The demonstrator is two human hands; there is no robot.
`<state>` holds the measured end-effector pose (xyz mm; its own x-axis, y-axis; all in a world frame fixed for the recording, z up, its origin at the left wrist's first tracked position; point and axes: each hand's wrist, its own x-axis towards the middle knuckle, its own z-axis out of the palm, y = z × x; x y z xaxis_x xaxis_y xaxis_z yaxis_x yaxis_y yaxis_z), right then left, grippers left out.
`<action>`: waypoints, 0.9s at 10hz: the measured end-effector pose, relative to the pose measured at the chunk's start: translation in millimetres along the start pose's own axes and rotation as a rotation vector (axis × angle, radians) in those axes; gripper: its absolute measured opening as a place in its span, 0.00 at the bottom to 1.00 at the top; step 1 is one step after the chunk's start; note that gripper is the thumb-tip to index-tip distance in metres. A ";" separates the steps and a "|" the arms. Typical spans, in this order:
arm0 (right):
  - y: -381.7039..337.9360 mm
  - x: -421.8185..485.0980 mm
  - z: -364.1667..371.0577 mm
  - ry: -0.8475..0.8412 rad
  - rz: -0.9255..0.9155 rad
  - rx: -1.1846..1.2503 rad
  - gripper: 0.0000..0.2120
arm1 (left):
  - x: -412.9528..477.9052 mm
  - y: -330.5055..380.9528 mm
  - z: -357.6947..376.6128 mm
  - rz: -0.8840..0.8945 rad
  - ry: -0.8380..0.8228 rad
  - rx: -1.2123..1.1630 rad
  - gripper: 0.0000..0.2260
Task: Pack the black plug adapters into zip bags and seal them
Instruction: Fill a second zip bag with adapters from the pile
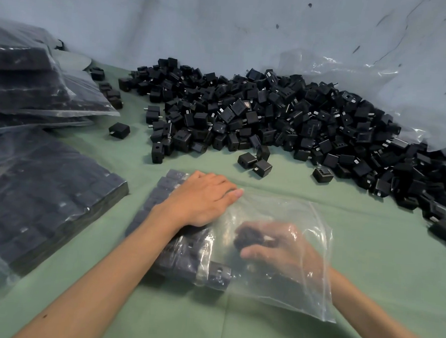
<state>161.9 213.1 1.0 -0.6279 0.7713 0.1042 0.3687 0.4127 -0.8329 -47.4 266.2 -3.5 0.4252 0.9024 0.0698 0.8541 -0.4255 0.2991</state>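
Note:
A clear zip bag (293, 285) lies on the green cloth in front of me, its left part filled with rows of black plug adapters (185, 255). My left hand (201, 201) rests flat on top of the bag over those rows, fingers straight. My right hand (277, 246) is inside the bag through its right opening and grips a black adapter (249, 235), blurred behind the plastic. A large heap of loose black plug adapters (285, 120) spreads across the back and right of the table.
Filled clear bags of adapters are stacked at the left (33, 86) and one lies flat at the near left (40, 194). A crumpled clear plastic sheet (378, 81) leans on the grey wall at the back right. Green cloth (194, 324) covers the table.

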 end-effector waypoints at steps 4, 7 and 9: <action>-2.4 1.9 10.4 -0.069 -0.117 -0.065 0.14 | -0.6 1.4 -1.5 0.006 -0.006 0.013 0.34; 20.5 13.8 13.6 -0.165 -0.071 -0.300 0.13 | -0.7 2.1 -2.8 0.003 -0.016 0.015 0.36; 8.3 2.1 14.7 -0.051 -0.272 -0.123 0.12 | -1.6 2.9 -3.9 0.001 -0.017 0.010 0.36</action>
<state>153.6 211.0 -13.7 -0.7472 0.6008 0.2842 0.2610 0.6586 -0.7058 -46.7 263.7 0.9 0.4306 0.9009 0.0537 0.8568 -0.4267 0.2896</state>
